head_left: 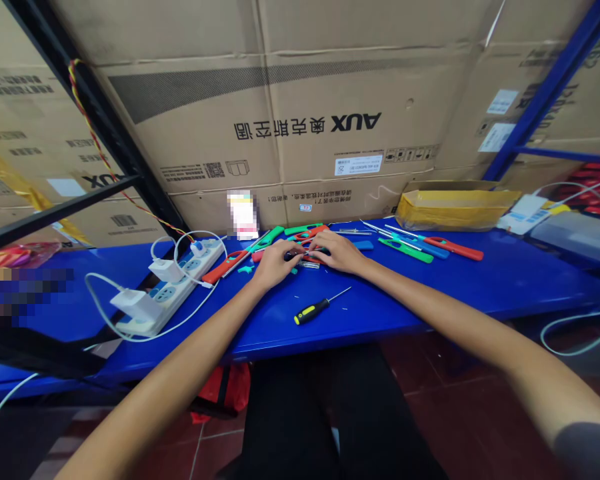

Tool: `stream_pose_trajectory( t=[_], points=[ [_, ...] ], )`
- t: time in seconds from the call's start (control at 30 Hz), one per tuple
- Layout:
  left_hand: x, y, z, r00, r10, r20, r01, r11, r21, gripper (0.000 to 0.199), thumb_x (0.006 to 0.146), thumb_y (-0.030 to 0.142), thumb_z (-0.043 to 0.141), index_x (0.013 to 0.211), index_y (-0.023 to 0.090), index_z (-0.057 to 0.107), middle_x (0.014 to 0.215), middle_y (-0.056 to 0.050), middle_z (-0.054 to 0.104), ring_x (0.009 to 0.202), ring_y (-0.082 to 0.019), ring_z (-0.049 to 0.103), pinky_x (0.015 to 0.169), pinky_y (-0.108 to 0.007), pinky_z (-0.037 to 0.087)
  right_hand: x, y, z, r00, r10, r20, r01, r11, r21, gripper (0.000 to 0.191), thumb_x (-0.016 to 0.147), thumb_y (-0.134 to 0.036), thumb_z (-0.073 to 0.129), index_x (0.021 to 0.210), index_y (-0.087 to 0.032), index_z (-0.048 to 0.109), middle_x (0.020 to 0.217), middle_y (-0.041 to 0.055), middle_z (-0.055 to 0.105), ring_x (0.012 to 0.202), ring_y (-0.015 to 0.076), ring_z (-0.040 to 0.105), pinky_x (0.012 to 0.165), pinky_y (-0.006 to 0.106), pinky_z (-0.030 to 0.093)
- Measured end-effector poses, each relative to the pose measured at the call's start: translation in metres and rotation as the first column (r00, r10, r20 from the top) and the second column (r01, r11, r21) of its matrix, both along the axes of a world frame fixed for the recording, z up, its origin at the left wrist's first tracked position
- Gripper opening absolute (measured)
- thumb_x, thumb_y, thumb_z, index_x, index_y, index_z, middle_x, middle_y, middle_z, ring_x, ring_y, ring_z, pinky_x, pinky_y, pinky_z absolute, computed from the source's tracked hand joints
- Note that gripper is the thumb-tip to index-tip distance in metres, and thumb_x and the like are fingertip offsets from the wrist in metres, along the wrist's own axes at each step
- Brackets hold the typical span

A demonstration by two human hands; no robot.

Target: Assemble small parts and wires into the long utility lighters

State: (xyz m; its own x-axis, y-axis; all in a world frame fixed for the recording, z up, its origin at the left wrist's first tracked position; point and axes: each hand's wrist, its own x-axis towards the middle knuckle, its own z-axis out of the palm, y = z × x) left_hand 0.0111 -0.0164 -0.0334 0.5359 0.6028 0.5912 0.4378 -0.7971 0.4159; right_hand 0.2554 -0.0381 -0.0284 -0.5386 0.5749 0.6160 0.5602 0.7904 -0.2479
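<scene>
My left hand [276,262] and my right hand [337,252] face each other over the blue table. Both have bent fingers closed around small parts between them; a dark piece shows at the left fingertips, but its shape is too small to tell. Under and behind the hands lie red, green and blue lighter pieces, partly hidden. A yellow and black screwdriver [312,311] lies nearer the front edge. Left of my hands rests a red lighter [225,265]. To the right are a green lighter [405,251], a blue one [423,244] and another red one [455,248].
A white power strip [180,283] with chargers and looping cables stands on the table [380,300] at left. An open box with yellow tape [453,210] sits at back right. Large cardboard boxes [300,93] form the back, between a black post and a blue post.
</scene>
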Motion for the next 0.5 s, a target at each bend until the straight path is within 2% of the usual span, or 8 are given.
stream_pose_trajectory(
  t=[0.17, 0.3, 0.37, 0.5],
  points=[
    [0.0, -0.001, 0.0, 1.0, 0.02, 0.018, -0.02, 1.0, 0.012, 0.01, 0.095, 0.022, 0.073, 0.102, 0.022, 0.08, 0.098, -0.003, 0.082, 0.09, -0.022, 0.072, 0.086, -0.035, 0.059, -0.001, 0.006, -0.004, 0.995, -0.008, -0.102, 0.003, 0.999, -0.047, 0.013, 0.106, -0.025, 0.059, 0.101, -0.022, 0.07, 0.104, 0.0087, 0.075, 0.101, 0.0257, 0.068, 0.091, 0.04, 0.054],
    [-0.001, 0.0, 0.0, 0.999, 0.027, 0.022, -0.027, 1.0, 0.0, 0.011, 0.094, 0.02, 0.073, 0.102, 0.022, 0.08, 0.097, -0.002, 0.081, 0.089, -0.021, 0.072, 0.086, -0.035, 0.058, 0.001, 0.013, -0.009, 0.973, -0.09, -0.211, 0.073, 0.994, -0.087, 0.014, 0.104, -0.029, 0.061, 0.096, -0.02, 0.069, 0.096, 0.0073, 0.074, 0.088, 0.0231, 0.067, 0.083, 0.036, 0.051],
    [-0.001, 0.0, 0.0, 1.0, 0.023, 0.016, -0.023, 1.0, 0.004, 0.011, 0.094, 0.02, 0.072, 0.102, 0.022, 0.08, 0.097, -0.002, 0.081, 0.09, -0.022, 0.071, 0.086, -0.035, 0.058, 0.004, 0.014, -0.008, 0.973, -0.104, -0.205, 0.09, 0.993, -0.076, 0.012, 0.101, -0.029, 0.063, 0.093, -0.021, 0.068, 0.096, 0.007, 0.074, 0.087, 0.0227, 0.066, 0.083, 0.035, 0.051],
    [-0.001, 0.0, 0.0, 1.0, -0.001, -0.002, 0.001, 1.0, 0.001, 0.01, 0.095, 0.019, 0.07, 0.099, 0.022, 0.079, 0.097, -0.002, 0.081, 0.09, -0.022, 0.071, 0.084, -0.035, 0.057, 0.007, 0.012, -0.004, 0.991, -0.104, -0.08, 0.103, 0.994, -0.024, 0.002, 0.09, -0.021, 0.066, 0.089, -0.022, 0.066, 0.095, 0.0055, 0.073, 0.091, 0.0243, 0.065, 0.085, 0.036, 0.049]
  ],
)
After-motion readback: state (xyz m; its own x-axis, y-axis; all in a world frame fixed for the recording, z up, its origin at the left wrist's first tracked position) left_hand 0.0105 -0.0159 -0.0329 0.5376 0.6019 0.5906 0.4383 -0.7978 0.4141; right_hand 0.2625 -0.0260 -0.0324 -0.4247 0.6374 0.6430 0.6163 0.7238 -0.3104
